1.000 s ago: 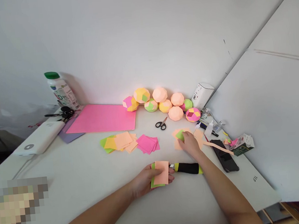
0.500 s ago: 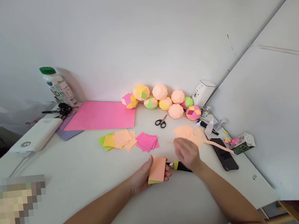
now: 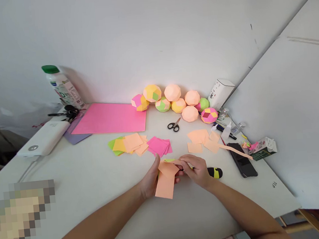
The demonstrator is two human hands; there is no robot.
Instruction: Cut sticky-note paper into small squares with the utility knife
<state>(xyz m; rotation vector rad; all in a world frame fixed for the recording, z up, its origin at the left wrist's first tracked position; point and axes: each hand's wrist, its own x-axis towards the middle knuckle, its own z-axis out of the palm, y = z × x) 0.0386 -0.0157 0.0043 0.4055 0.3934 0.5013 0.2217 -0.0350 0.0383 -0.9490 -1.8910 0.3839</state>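
My left hand (image 3: 149, 184) is closed around a small stack of orange paper slips (image 3: 165, 187), with its thumb raised along the near side. A light green edge shows at the top of the stack. My right hand (image 3: 196, 170) pinches an upper orange paper slip (image 3: 169, 167), which lies askew across the stack. Under and beyond my right wrist lies a tool with a black and yellow handle (image 3: 215, 172), mostly covered by the hand. Right of centre are loose orange paper pieces (image 3: 198, 136). Pink paper squares (image 3: 158, 146) lie just beyond my left hand.
Green, yellow and orange squares (image 3: 133, 141) lie left of the pink ones. Scissors (image 3: 174, 125) rest before several faceted paper balls (image 3: 172, 92). A pink board (image 3: 110, 118), white bottle (image 3: 63, 87) and power bank (image 3: 44, 138) stand left; a phone (image 3: 242, 160) and small box (image 3: 264, 148) lie right.
My right hand has come from near the orange pieces on the right to the stack and pinches a slip there. The slips in my left hand are now fanned askew.
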